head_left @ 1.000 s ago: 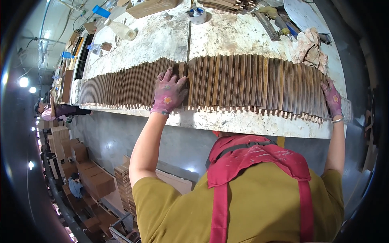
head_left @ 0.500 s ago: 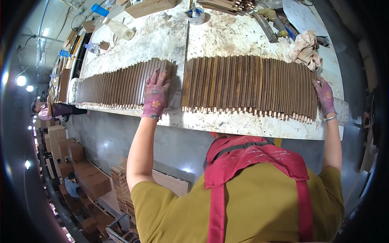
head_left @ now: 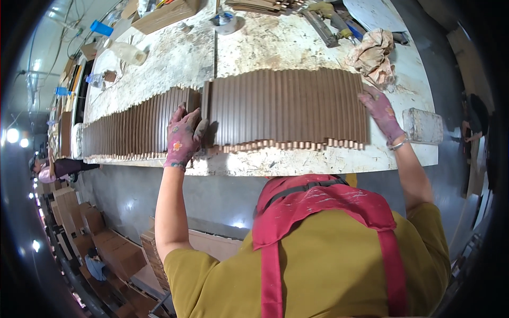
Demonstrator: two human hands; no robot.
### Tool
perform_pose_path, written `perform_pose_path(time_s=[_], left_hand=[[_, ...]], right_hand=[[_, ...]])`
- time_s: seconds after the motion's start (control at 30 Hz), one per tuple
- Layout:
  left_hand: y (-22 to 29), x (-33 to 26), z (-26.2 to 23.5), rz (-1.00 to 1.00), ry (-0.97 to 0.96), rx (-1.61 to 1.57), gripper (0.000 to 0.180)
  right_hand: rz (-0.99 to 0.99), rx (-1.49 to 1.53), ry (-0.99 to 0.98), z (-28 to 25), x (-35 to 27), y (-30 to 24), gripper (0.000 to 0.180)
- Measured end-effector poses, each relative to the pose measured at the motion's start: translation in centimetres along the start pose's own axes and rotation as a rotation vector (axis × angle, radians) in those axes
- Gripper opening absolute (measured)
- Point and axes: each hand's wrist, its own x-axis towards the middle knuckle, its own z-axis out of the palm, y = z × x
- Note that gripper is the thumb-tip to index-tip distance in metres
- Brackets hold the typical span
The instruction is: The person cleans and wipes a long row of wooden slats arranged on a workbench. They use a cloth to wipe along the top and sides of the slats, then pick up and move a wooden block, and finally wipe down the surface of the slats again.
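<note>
Two long rows of narrow brown wooden slats lie side by side on the worktable. My left hand (head_left: 184, 135), in a stained purple glove with a flower print, rests on the near right end of the left row (head_left: 132, 123), fingers and thumb apart. Just right of it begins the right row (head_left: 286, 106), its pale slat ends facing me. At that row's far right end my right hand (head_left: 383, 114), gloved alike, lies with outstretched fingers against the last slat. A narrow gap separates the rows.
Behind the slats are a crumpled cloth (head_left: 373, 57), a nail gun (head_left: 322, 26), a roll of tape (head_left: 225, 22), a clear bottle (head_left: 127, 52) and an open cardboard box (head_left: 165, 16). A whitish block (head_left: 422, 126) sits on the right edge. Other people stand at left and far right.
The right row has slid left and now sits closer to the left row, its slats packed tighter with smoother faces showing. My right hand moved left with it. The view has shifted slightly.
</note>
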Motion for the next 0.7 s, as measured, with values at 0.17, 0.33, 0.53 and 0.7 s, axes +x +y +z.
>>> perform_pose_path(time_s=[0.17,0.33,0.53,0.7], left_hand=[[-0.2,-0.3,0.4,0.02,-0.007,0.001,0.045],[-0.3,0.1,0.8,-0.015,-0.051,0.033,0.044],[0.5,0.3,0.3,-0.056,-0.165,0.131,0.04],[0.0,0.5,0.3,-0.053,-0.077,0.044,0.035]], right_hand=[[-0.071,-0.104,-0.035,0.5,0.9,-0.1,0.064],[-0.141,0.016,-0.088,-0.4,1.4,2.2,0.065],[-0.03,-0.203,0.064,-4.8,-0.2,-0.7,0.045],[0.169,-0.823,0.382,-17.8,-4.6,9.8,0.073]])
